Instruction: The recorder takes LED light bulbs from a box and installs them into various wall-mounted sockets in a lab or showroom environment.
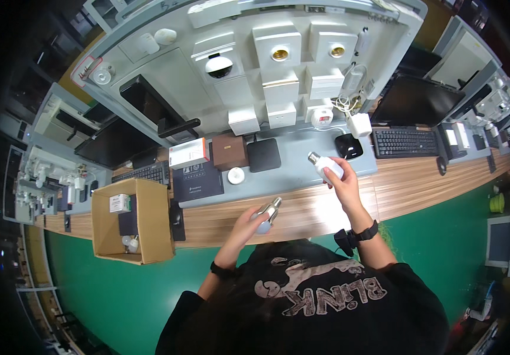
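Beyond both hands a pale display panel (pixel 216 94) rises at the rear of a wood-grain desk (pixel 305 216), and green floor (pixel 77 272) shows past the desk's front edge, on the near side of the grips. An open cardboard box (pixel 154 219) stands to the left of the left hand (pixel 246 226), well apart from it, its near wall reaching out over the floor in this view. Wood surface stretches from the box to the left hand, then between the two hands, and on to the right of the right hand (pixel 345 184).

Farther from the left grip, a grey-blue mat (pixel 302 152) carries, left to right, a dark flat box (pixel 198 182), a white-and-orange box (pixel 188 154), a brown box (pixel 230 152), a white disc (pixel 236 176) and a black square case (pixel 264 155). Beyond the right grip sits a glossy black device (pixel 349 146); a keyboard (pixel 405 143) and a mouse (pixel 442 165) lie to its right.

The left hand, low over the desk's near part, has its fingers curled round a silver-capped bulb (pixel 275 205), cap pointing away and rightward. The right hand, raised farther forward, pinches a white bulb (pixel 329 168) between thumb and fingers, its metal screw base angled away and leftward.
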### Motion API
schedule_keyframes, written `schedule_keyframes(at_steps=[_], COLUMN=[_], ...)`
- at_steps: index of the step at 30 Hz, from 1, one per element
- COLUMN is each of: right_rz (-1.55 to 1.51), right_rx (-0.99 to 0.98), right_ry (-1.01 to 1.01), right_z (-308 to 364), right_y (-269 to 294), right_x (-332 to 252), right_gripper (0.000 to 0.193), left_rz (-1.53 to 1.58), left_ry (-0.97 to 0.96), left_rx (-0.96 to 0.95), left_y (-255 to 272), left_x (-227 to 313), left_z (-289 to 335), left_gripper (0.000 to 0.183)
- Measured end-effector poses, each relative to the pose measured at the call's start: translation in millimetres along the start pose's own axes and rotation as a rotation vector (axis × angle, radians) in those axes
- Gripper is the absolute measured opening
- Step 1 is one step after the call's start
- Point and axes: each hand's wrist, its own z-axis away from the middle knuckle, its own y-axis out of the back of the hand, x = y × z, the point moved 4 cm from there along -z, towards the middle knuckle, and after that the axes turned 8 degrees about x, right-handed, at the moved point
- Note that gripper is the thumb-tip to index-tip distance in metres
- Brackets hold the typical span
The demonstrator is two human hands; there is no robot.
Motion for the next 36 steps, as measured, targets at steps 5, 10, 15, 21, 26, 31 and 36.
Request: schedule_keyframes(at_steps=[5, 10, 15, 21, 26, 31, 36], right_rz=[0.049, 0.008, -0.022, -0.218, 0.142, 0.408, 0.457], right_rx=[-0.028, 0.112, 0.112, 0.056, 0.253, 0.346, 0.408], right_ry=[-0.056, -0.001, 0.048, 0.261, 0.839, 0.986, 1.117], right_z=[-4, -36, -57, -102, -124, -124, -119], right_y=[38, 73, 60, 27, 7, -5, -15], right_x=[13, -5, -26, -108, -153, -160, -161], right_gripper=[0.034, 0.034, 0.042, 0.044, 0.047, 0.048, 0.047], left_rz=[-0.131, 0.065, -0.023, 0.109, 0.138, 0.259, 0.262], left_ry=[-0.090, -0.228, -0.320, -0.310, -0.332, -0.395, -0.347], left_rx=[0.079, 0.053, 0.094, 0.057, 0.241, 0.340, 0.361], left_y=[-33, -74, -98, -96, -55, -39, -29], left_x=[31, 95, 87, 30, 17, 17, 3], left_z=[-29, -34, -38, -15, -8, 9, 13], left_gripper=[0.041, 0.032, 0.033, 0.038, 0.037, 0.036, 0.036])
